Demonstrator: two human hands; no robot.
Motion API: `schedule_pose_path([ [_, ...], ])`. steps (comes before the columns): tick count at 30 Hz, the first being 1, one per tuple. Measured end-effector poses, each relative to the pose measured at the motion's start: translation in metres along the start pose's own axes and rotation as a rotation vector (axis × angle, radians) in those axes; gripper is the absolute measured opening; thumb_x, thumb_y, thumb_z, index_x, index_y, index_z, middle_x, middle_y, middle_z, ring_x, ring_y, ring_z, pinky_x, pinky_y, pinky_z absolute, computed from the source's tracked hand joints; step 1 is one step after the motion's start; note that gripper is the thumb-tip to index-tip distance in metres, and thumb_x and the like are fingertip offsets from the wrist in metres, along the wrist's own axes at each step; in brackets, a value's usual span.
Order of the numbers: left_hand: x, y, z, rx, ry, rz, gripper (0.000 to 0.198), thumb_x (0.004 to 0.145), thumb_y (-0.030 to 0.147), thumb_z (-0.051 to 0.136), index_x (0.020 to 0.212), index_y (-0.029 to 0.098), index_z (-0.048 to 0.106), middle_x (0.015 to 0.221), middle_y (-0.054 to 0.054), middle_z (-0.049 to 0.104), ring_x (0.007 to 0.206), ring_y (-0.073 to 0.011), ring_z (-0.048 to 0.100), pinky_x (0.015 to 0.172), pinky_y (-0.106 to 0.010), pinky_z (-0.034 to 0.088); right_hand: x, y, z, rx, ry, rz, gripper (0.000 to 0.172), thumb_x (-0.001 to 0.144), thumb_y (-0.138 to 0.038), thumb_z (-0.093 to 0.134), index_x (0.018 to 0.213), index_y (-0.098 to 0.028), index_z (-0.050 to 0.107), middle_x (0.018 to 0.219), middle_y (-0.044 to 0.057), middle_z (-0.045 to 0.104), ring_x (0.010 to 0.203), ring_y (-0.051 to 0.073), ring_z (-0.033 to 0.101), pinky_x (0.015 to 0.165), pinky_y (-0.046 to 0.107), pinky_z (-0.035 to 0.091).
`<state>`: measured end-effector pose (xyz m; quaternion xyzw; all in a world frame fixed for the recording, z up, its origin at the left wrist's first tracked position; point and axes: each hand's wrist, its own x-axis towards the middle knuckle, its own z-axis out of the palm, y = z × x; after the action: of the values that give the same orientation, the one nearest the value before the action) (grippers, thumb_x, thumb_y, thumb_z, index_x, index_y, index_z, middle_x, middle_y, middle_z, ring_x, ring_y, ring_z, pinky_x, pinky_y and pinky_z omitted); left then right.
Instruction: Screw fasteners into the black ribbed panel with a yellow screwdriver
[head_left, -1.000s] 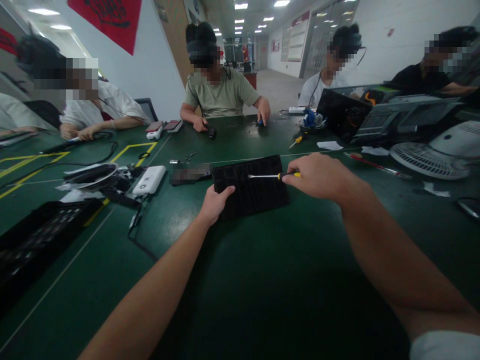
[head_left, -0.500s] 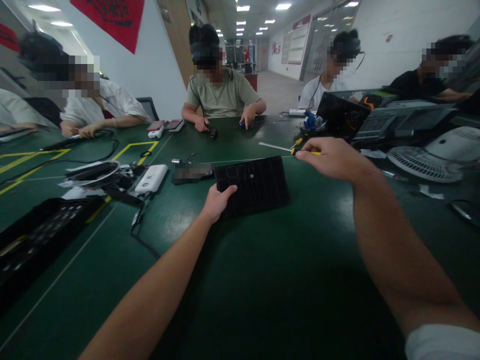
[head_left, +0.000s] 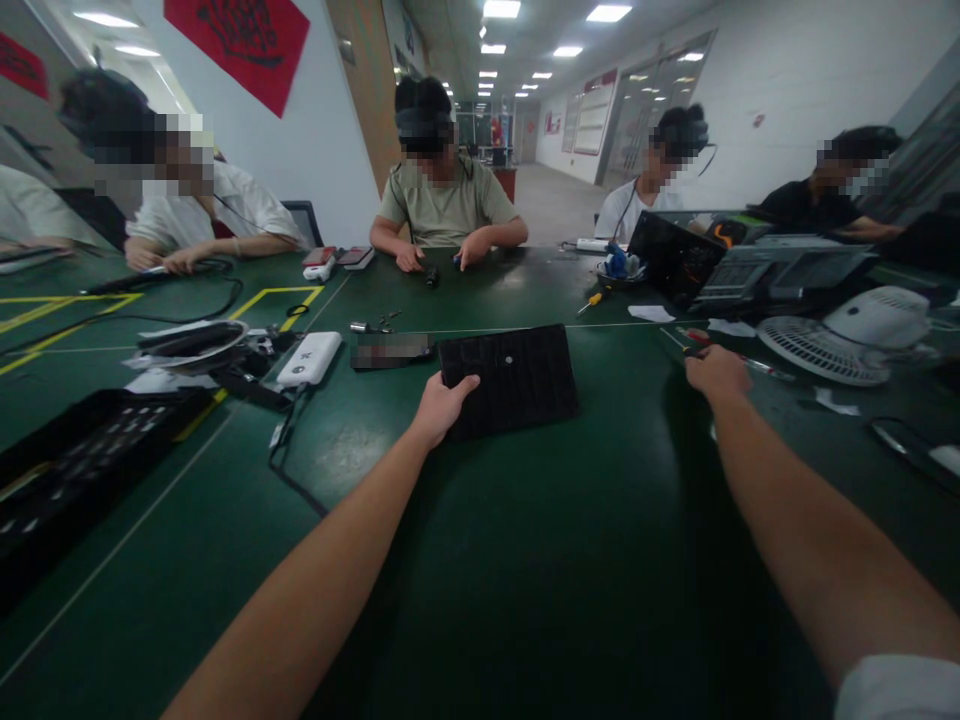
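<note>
My left hand [head_left: 444,408] grips the left edge of a flat black case [head_left: 517,385], wallet-like, with a small round metal stud; the thumb lies on its face. The case is tilted up over the green table. On the right, my right hand [head_left: 718,374] is closed round a screwdriver [head_left: 674,341], its thin shaft pointing away to the left and most of its handle hidden by the fingers. A red-handled tool [head_left: 698,337] lies just beyond those fingers. Farther off, a short yellow-handled screwdriver [head_left: 595,299] rests on the table.
A white fan [head_left: 825,345], paper scraps [head_left: 651,313] and a dark open device [head_left: 675,255] are at right. Left are a white power bank [head_left: 310,358] with a cable and a black tray [head_left: 82,450]. Several people sit round the table; one person's hands [head_left: 442,255] are opposite.
My right hand has moved right and nearer to me with the screwdriver, away from the case, toward the red-handled tool. My left hand keeps its hold on the case. The view has shifted slightly.
</note>
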<state>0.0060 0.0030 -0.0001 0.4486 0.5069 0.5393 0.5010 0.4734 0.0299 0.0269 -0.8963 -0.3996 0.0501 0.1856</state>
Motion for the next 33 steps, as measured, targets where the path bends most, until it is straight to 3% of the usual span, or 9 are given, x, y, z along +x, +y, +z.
schedule_pose_path([
  [5,-0.003,0.001,0.002,0.054,-0.027,0.013,0.035,0.084,0.034,0.086,0.114,0.017,0.080,0.125,-0.016,0.085,0.122,-0.0356,0.079,0.114,-0.054,0.059,-0.005,0.027,0.007,-0.038,0.101,0.016,0.056,0.098,-0.042,0.060,0.145,-0.013,0.070,0.152,0.033,0.063,0.148,0.050,0.055,0.117,0.065,0.046],
  [9,-0.006,0.000,0.003,0.094,-0.088,0.050,0.041,0.090,0.042,0.082,0.124,0.021,0.078,0.135,-0.014,0.082,0.130,-0.0344,0.076,0.116,-0.050,0.057,-0.028,0.014,0.013,-0.015,0.249,-0.223,0.064,0.097,-0.046,0.059,0.151,-0.011,0.064,0.155,0.031,0.060,0.145,0.050,0.052,0.116,0.066,0.044],
  [13,-0.011,-0.002,0.003,0.221,-0.133,0.127,0.040,0.091,0.050,0.079,0.123,0.027,0.079,0.132,-0.010,0.083,0.133,-0.0351,0.074,0.116,-0.048,0.055,-0.102,-0.021,0.020,0.202,0.241,-0.617,0.063,0.099,-0.050,0.056,0.147,-0.012,0.064,0.147,0.027,0.067,0.137,0.044,0.059,0.115,0.061,0.048],
  [17,-0.015,-0.003,0.003,0.450,-0.242,0.152,0.045,0.087,0.061,0.080,0.118,0.029,0.080,0.105,-0.008,0.085,0.110,-0.0368,0.079,0.107,-0.049,0.057,-0.207,-0.059,0.026,0.321,-0.004,-1.013,0.069,0.101,-0.063,0.059,0.156,-0.020,0.060,0.154,0.021,0.066,0.142,0.040,0.060,0.117,0.060,0.049],
  [21,-0.018,0.001,0.002,0.531,-0.315,0.206,0.051,0.086,0.069,0.076,0.113,0.027,0.080,0.105,-0.008,0.083,0.101,-0.0350,0.076,0.098,-0.046,0.056,-0.263,-0.099,0.029,0.239,-0.136,-1.096,0.101,0.093,-0.078,0.066,0.173,-0.020,0.044,0.176,0.021,0.047,0.156,0.045,0.047,0.121,0.064,0.045],
  [23,-0.017,0.002,0.001,0.478,-0.346,0.243,0.060,0.090,0.073,0.068,0.125,0.025,0.076,0.107,-0.009,0.081,0.093,-0.0313,0.073,0.089,-0.043,0.057,-0.265,-0.113,0.032,0.174,-0.150,-1.086,0.101,0.093,-0.074,0.070,0.173,-0.018,0.046,0.179,0.023,0.043,0.156,0.048,0.046,0.119,0.066,0.047],
  [26,-0.012,0.002,-0.001,0.376,-0.392,0.251,0.077,0.094,0.079,0.055,0.141,0.019,0.067,0.090,-0.006,0.074,0.072,-0.0235,0.064,0.071,-0.037,0.052,-0.250,-0.120,0.035,0.090,-0.170,-1.081,0.079,0.098,-0.051,0.069,0.168,-0.018,0.052,0.180,0.022,0.041,0.150,0.047,0.053,0.114,0.066,0.051],
  [29,-0.005,0.000,-0.003,0.326,-0.393,0.215,0.082,0.096,0.081,0.046,0.147,0.017,0.060,0.082,-0.002,0.069,0.063,-0.0192,0.056,0.064,-0.034,0.045,-0.226,-0.110,0.035,0.097,-0.172,-0.995,0.071,0.097,-0.034,0.065,0.164,-0.016,0.053,0.178,0.022,0.043,0.151,0.044,0.053,0.114,0.064,0.053],
  [33,-0.003,0.000,-0.003,0.319,-0.374,0.184,0.078,0.096,0.079,0.044,0.145,0.019,0.059,0.084,-0.002,0.069,0.063,-0.0182,0.055,0.062,-0.033,0.041,-0.186,-0.081,0.030,0.101,-0.185,-0.855,0.053,0.101,-0.029,0.058,0.152,-0.015,0.060,0.169,0.023,0.054,0.147,0.039,0.058,0.111,0.058,0.056],
])
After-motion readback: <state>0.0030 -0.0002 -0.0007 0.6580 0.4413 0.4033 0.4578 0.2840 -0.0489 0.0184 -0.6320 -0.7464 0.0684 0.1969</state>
